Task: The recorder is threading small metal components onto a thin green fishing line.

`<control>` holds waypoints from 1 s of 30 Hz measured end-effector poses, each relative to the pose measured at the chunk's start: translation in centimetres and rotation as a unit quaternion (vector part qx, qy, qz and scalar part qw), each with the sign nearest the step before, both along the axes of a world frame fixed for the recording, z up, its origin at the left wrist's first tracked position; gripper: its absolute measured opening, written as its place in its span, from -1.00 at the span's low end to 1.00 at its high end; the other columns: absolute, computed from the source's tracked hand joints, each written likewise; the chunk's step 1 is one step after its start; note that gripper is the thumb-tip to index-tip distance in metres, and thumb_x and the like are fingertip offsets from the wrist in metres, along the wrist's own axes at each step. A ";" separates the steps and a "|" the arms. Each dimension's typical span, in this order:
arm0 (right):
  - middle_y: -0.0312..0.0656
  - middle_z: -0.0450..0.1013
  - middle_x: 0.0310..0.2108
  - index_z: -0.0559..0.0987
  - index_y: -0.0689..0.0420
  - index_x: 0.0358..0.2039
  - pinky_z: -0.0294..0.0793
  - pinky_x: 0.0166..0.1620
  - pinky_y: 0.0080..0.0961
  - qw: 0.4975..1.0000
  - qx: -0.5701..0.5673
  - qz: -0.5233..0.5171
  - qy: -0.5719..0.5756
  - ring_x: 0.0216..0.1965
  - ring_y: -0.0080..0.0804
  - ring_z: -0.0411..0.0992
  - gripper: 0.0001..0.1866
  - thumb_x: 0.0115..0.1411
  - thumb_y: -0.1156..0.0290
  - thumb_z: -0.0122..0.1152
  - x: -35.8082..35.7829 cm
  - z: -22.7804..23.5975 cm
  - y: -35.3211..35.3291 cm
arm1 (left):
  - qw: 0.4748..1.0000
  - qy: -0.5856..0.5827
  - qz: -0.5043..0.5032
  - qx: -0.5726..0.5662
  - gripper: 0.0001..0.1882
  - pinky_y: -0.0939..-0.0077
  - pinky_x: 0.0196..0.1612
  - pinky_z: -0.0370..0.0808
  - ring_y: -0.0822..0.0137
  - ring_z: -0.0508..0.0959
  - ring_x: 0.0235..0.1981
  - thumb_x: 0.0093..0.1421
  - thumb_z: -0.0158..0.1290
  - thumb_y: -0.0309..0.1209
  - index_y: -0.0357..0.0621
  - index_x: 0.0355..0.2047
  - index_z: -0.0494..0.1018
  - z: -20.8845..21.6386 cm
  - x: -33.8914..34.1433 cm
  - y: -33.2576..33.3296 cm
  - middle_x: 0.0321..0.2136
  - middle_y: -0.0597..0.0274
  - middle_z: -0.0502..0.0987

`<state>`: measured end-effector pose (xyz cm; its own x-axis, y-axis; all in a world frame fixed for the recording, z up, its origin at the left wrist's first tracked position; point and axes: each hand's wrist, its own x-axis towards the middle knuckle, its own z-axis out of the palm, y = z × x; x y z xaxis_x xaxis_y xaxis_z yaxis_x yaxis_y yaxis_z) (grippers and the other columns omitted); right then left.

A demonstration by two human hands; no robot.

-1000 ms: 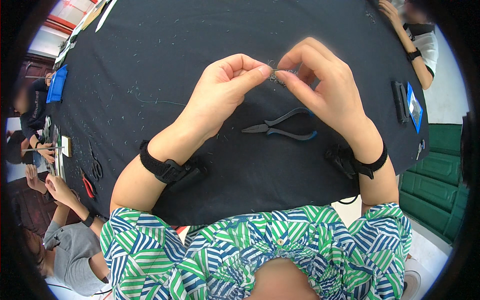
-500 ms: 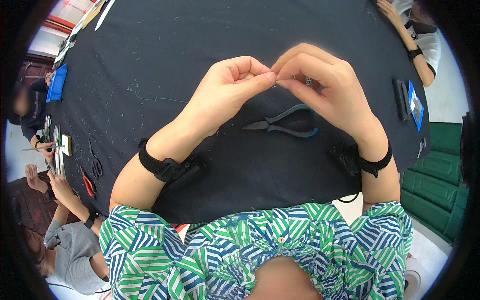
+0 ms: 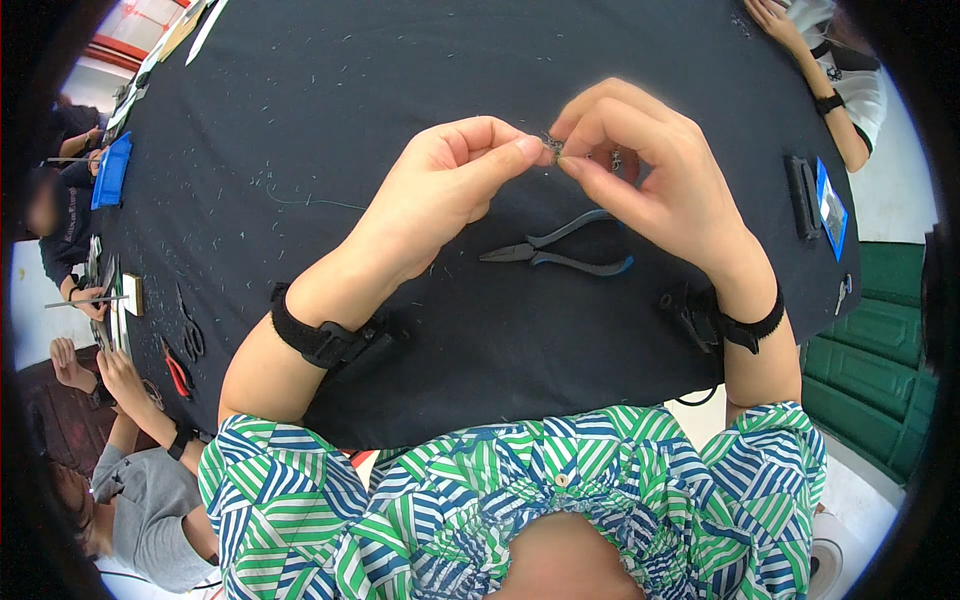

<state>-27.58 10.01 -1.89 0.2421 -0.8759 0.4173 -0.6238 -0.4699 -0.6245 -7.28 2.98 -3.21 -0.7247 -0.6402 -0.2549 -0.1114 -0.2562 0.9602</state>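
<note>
Above the black cloth, my left hand [image 3: 448, 178] and my right hand [image 3: 660, 165] meet fingertip to fingertip, both closed in a pinch. Between them shows a small silvery chain-like piece [image 3: 553, 148], its exact kind too small to make out. More of the silvery links [image 3: 615, 160] appear inside the curl of my right fingers, partly hidden. Pliers with blue-and-black handles [image 3: 528, 250] lie on the cloth below my hands, jaws toward the left and handles spread. A thin greenish thread [image 3: 315, 202] lies left of my left wrist.
Red-handled pliers [image 3: 178, 375] and black scissors [image 3: 190, 330] lie at the left edge of the cloth [image 3: 450, 350]. A blue tray [image 3: 112, 170] stands farther left, near other people's hands. At right are a black case [image 3: 803, 197] and a blue-edged packet [image 3: 832, 210]. Another person's arm [image 3: 830, 100] rests beyond.
My fingertips have drawn slightly apart, and more of the silvery piece shows between them. My right hand has risen a little. The pliers below stay in place.
</note>
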 end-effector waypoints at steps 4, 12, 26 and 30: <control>-0.25 0.42 -0.44 0.50 0.15 -0.42 0.40 -0.48 -0.58 1.000 -0.013 0.002 -0.009 -0.52 -0.47 0.45 -0.91 0.08 0.51 0.27 0.5 0.0 0.2 | 0.999 -0.016 0.005 -0.038 -0.76 0.77 -0.63 -0.02 0.72 0.08 -0.68 0.31 0.05 -0.23 -0.17 -0.25 0.49 0.1 -0.1 0.1 -0.64 0.62 0.22; -0.24 0.42 -0.47 0.48 0.15 -0.44 0.41 -0.48 -0.56 0.998 -0.035 -0.022 0.037 -0.51 -0.43 0.49 -0.88 0.07 0.51 0.28 0.1 -0.1 0.3 | 0.999 -0.018 -0.003 -0.035 -0.75 0.77 -0.63 -0.03 0.72 0.08 -0.68 0.32 0.03 -0.24 -0.19 -0.23 0.50 0.3 -0.1 0.3 -0.64 0.62 0.24; -0.16 0.44 -0.48 0.47 0.17 -0.43 0.42 -0.47 -0.51 0.999 -0.004 -0.042 -0.009 -0.52 -0.35 0.48 -0.89 0.06 0.50 0.24 1.0 -0.5 0.8 | 0.999 -0.029 -0.003 -0.039 -0.77 0.76 -0.63 -0.04 0.73 0.08 -0.68 0.32 0.04 -0.24 -0.16 -0.27 0.50 0.5 -0.3 0.6 -0.65 0.63 0.24; -0.14 0.44 -0.49 0.46 0.17 -0.43 0.43 -0.46 -0.48 0.998 0.001 -0.059 0.008 -0.51 -0.30 0.48 -0.88 0.06 0.49 0.24 1.1 -0.5 0.9 | 0.998 -0.017 -0.006 -0.054 -0.78 0.78 -0.63 -0.02 0.75 0.10 -0.67 0.31 0.04 -0.26 -0.16 -0.27 0.50 0.5 -0.2 0.7 -0.63 0.63 0.26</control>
<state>-26.47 10.91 -2.43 0.1436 -0.8994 0.4129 -0.6851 -0.3914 -0.6143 -7.49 3.64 -2.76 -0.7240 -0.6570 -0.2101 -0.1470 -0.1505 0.9776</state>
